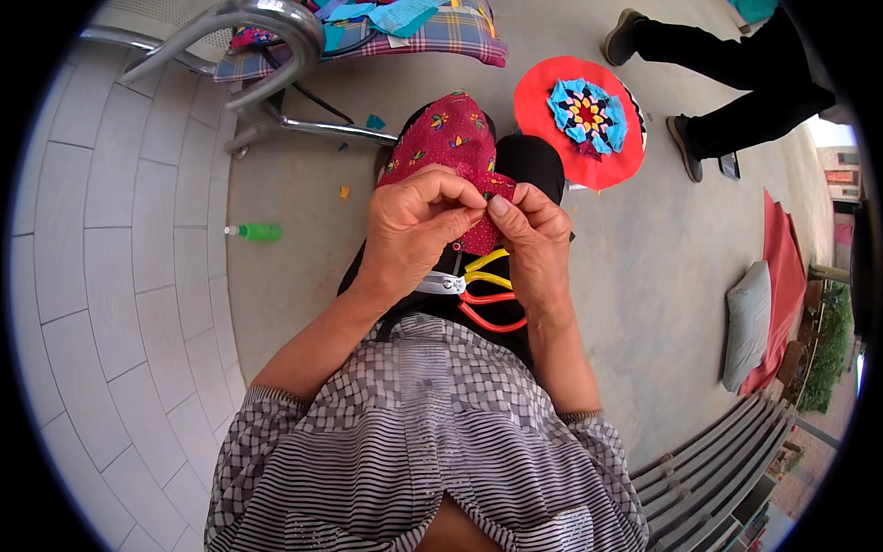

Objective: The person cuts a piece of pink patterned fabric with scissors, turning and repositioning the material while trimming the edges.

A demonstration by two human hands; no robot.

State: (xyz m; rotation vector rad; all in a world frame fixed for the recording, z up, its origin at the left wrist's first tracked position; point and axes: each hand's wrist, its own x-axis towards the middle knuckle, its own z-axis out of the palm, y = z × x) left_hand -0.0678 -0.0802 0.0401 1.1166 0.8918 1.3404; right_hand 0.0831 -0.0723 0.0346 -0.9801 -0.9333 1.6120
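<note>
A piece of dark red fabric with small printed flowers [455, 141] lies over the knees and reaches up to both hands. My left hand [424, 214] has its thumb and forefinger pinched together at the cloth's edge; what lies between the fingertips is too small to tell. My right hand [537, 228] grips the right side of the cloth between thumb and fingers. The two thumbs nearly meet. Below the hands, scissors with yellow and red handles [491, 307] lie on the lap, their metal blades partly hidden by my left wrist.
A round red fabric piece with a patchwork flower [579, 124] stands beyond the right knee. A metal-framed chair [276, 69] holds a plaid cushion [441, 48] with scraps. A green bottle [261, 232] lies left. Another person's legs [724, 83] are upper right; a slatted bench [717, 469] is lower right.
</note>
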